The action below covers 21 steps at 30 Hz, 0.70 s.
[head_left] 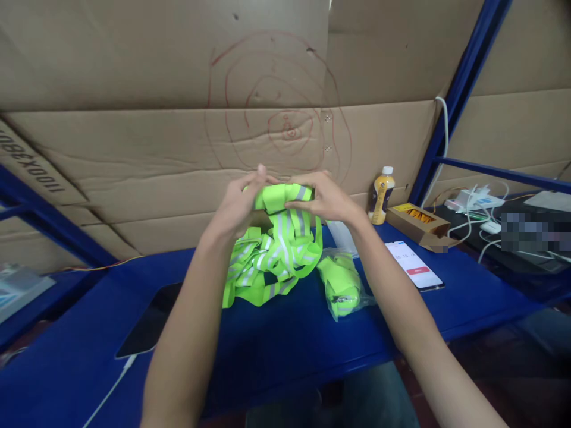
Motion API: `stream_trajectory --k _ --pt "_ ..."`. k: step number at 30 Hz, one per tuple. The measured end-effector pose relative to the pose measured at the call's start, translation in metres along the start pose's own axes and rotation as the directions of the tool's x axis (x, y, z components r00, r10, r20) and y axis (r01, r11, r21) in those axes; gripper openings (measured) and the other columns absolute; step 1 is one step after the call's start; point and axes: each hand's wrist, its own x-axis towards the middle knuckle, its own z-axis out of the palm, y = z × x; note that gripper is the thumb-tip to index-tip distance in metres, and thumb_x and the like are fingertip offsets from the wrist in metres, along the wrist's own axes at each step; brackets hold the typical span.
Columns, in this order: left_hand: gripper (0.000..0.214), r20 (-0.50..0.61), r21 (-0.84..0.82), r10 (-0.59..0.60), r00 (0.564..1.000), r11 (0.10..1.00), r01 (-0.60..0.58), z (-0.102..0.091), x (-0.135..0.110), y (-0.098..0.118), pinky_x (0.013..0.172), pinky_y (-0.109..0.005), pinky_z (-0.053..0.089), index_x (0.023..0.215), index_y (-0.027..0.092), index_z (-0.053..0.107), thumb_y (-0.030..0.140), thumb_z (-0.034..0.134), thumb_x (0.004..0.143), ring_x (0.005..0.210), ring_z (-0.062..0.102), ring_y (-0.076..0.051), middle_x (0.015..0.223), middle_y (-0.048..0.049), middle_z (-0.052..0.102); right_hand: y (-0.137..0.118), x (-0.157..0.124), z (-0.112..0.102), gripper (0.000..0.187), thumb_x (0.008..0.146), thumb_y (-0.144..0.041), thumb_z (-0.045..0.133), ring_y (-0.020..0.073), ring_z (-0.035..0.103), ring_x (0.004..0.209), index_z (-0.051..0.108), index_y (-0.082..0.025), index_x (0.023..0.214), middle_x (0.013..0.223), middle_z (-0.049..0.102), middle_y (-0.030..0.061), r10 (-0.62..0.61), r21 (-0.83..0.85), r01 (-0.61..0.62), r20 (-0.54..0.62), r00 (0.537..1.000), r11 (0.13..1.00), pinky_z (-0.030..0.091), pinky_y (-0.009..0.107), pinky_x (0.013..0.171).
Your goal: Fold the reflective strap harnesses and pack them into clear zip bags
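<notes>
My left hand [244, 199] and my right hand [323, 195] grip a folded band of neon-green reflective strap [281, 196] from its two ends, raised above the table. The left thumb points up, and the fingers behind the band are partly hidden. Below hangs and lies a loose tangle of the same green strap with silver stripes [272, 255]. To its right, a clear plastic bag holding folded green strap [341, 285] lies on the blue table, near my right forearm.
On the blue table [285, 339] lie a dark tablet with a white cable [149, 321] at left and a lit phone [413, 266] at right. A yellow drink bottle [381, 196] and an open cardboard box [417, 223] stand behind. Cardboard sheets [169, 142] form the back wall.
</notes>
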Motion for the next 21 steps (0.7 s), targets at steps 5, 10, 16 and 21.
stream_trajectory --k 5,10,16,21 --pt "0.055 0.043 -0.058 -0.184 0.982 0.981 0.186 -0.007 0.002 -0.003 0.059 -0.037 0.063 0.083 0.016 0.079 0.069 0.092 0.072 0.072 0.073 -0.026 0.084 -0.0095 0.074 0.014 0.003 0.019 0.012 0.103 -0.026 0.063 0.0216 0.063 0.090 0.071 -0.019 0.100 0.096 0.069 0.0053 -0.148 -0.159 0.134 -0.079 0.986 0.978 0.043 0.031 0.084" --pt "0.041 0.102 -0.081 -0.199 0.975 0.975 0.208 -0.022 0.003 -0.006 0.054 -0.029 0.058 0.072 0.018 0.073 0.046 0.102 0.062 0.062 0.066 -0.018 0.071 -0.0037 0.067 0.010 0.005 0.033 0.019 0.101 -0.017 0.053 0.0278 0.064 0.109 0.068 -0.020 0.113 0.115 0.067 0.0102 -0.147 -0.245 0.120 -0.092 0.985 0.962 0.048 0.038 0.095" --pt "0.050 -0.102 0.065 0.130 0.986 0.990 -0.124 -0.023 0.007 -0.007 0.065 -0.030 0.057 0.099 0.023 0.079 0.038 0.102 0.057 0.073 0.067 -0.018 0.089 -0.0023 0.074 -0.005 0.006 0.028 0.048 0.101 -0.046 0.068 0.0293 0.059 0.130 0.052 -0.019 0.138 0.138 0.062 0.0142 -0.065 -0.001 0.065 -0.085 0.994 0.998 0.048 0.045 0.115" --pt "0.043 -0.023 0.365 0.512 0.859 0.804 -0.469 -0.018 0.000 -0.002 0.080 -0.032 0.057 0.107 0.022 0.079 0.038 0.097 0.071 0.086 0.069 -0.020 0.101 -0.0033 0.078 0.006 0.002 0.018 0.060 0.104 -0.066 0.061 0.0266 0.058 0.139 0.058 -0.019 0.143 0.150 0.062 0.0134 0.036 0.237 -0.020 -0.062 0.997 0.971 0.046 0.040 0.121"
